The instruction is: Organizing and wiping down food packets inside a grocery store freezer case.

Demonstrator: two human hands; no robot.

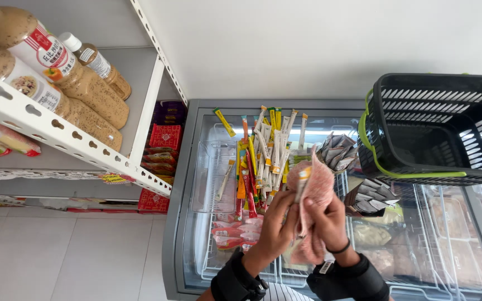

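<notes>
My left hand (277, 226) and my right hand (327, 223) together hold a pink flat food packet (318, 187) upright over the glass lid of a chest freezer (181, 184). The left hand grips its left edge, the right hand its lower right side. Both wrists wear black bands. Behind the packet, a pile of long thin stick packs (260, 150) in yellow, white, orange and red lies on the freezer lid. Grey foil pouches (338, 149) lie to the right of the sticks.
A black plastic basket with green handles (436, 131) sits on the freezer's right side. A white metal shelf rack (57, 131) at left carries bottles of brown sauce (85, 83) and red packages lower down. Frozen goods show under the glass. The floor is white tile.
</notes>
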